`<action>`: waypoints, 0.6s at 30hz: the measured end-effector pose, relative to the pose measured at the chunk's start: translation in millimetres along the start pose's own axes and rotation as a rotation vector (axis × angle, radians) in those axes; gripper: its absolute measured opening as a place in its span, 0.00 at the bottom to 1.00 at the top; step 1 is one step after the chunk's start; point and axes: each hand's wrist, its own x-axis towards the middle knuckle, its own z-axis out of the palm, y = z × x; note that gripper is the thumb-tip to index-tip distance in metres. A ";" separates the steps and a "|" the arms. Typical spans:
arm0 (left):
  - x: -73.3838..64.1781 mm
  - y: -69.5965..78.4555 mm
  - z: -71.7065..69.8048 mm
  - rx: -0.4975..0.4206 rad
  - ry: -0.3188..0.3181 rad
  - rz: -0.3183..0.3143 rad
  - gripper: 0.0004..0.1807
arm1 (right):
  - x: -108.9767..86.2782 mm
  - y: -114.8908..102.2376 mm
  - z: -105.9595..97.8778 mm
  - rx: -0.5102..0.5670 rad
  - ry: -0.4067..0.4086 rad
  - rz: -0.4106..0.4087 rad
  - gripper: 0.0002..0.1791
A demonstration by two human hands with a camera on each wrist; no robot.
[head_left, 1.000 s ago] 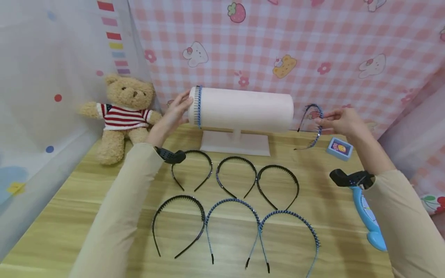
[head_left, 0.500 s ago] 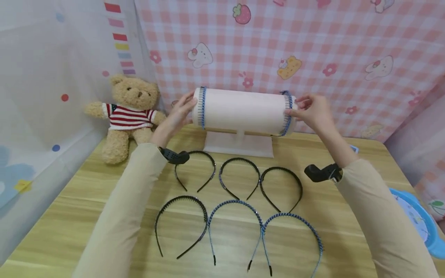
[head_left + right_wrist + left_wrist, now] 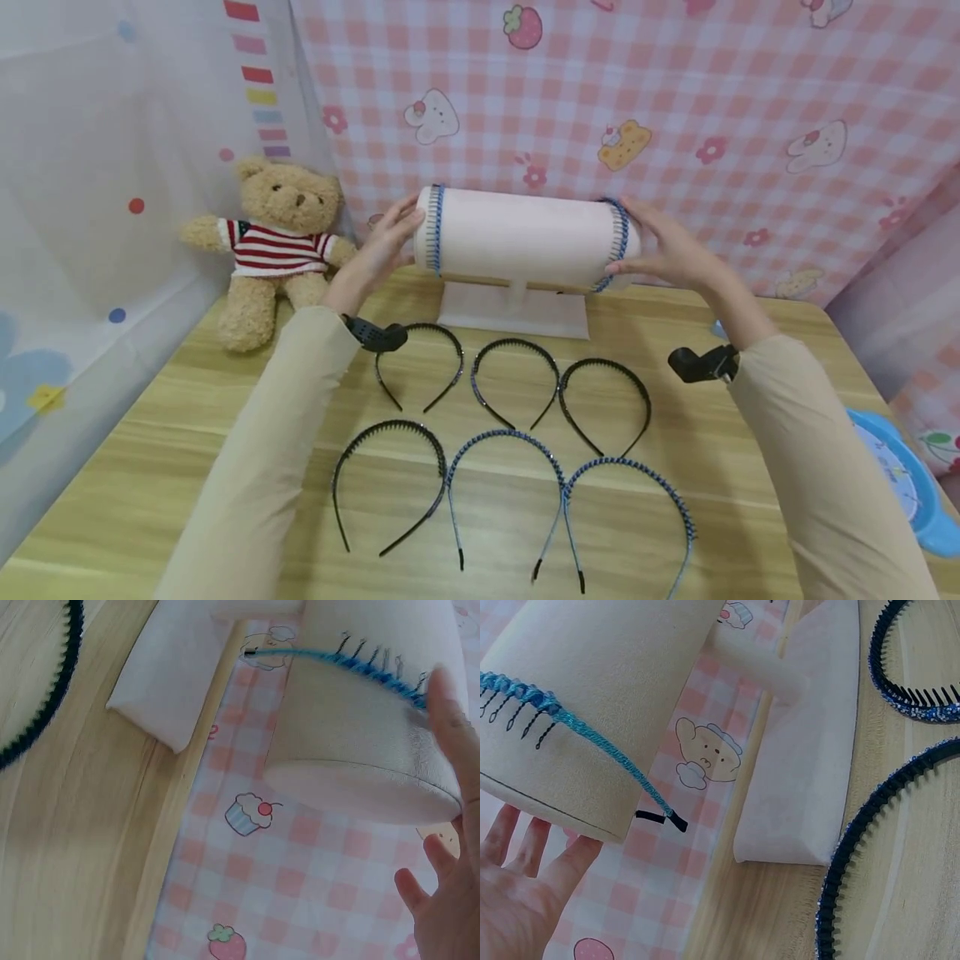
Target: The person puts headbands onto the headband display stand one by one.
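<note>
A pale padded roll lies level on its stand. My left hand touches its left end with extended fingers, beside a blue toothed headband that is fitted round the roll. Round the right end sits a second blue toothed headband; my right hand spans it, thumb at the front and a finger near the top, the others off it in the right wrist view. The left wrist view shows the first band's black tips hanging under the roll.
Several headbands lie in two rows on the wooden table, including a black one and a blue one. A teddy bear sits at the back left. A blue-rimmed round object is at the right edge.
My right hand has brought the second headband leftward onto the roll's right end, then changed from a pinch to a wider spread over it. The left hand stays at the left end.
</note>
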 end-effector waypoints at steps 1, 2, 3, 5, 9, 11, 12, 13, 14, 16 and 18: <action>0.1 0.4 0.0 0.002 0.004 -0.002 0.32 | 1.6 -0.8 0.6 -0.014 0.009 -0.022 0.54; 0.1 0.7 -0.1 0.004 0.006 -0.003 0.32 | 3.3 -1.9 1.0 -0.036 0.016 -0.038 0.53; 0.1 1.1 -0.2 0.005 0.008 -0.005 0.32 | 5.4 -3.5 1.5 -0.062 0.024 -0.055 0.52; 0.0 1.6 -0.7 0.011 0.012 -0.009 0.32 | 9.4 -9.1 2.8 -0.128 0.036 -0.076 0.51; -0.4 1.6 -1.0 0.015 0.015 -0.013 0.33 | 18.2 -21.7 7.5 -0.281 0.037 -0.042 0.51; 0.5 0.6 -0.8 0.016 0.012 -0.012 0.32 | 23.2 -28.2 11.5 -0.340 0.026 -0.021 0.52; 2.2 -1.6 -1.8 0.013 0.012 -0.008 0.33 | 25.8 -31.3 13.7 -0.353 0.020 -0.021 0.52; 2.4 -1.8 -1.4 0.013 0.010 -0.008 0.33 | 29.1 -34.4 16.0 -0.361 0.012 -0.021 0.52; 2.7 -2.1 -1.0 0.011 0.008 -0.007 0.33 | 32.1 -37.5 18.3 -0.373 0.005 -0.021 0.53; 3.2 -2.4 -0.2 0.005 0.007 -0.005 0.32 | 37.6 -43.6 22.3 -0.392 -0.005 -0.024 0.53; 3.2 -2.2 0.5 -0.001 0.006 -0.002 0.32 | 42.5 -48.9 26.6 -0.402 -0.012 -0.022 0.54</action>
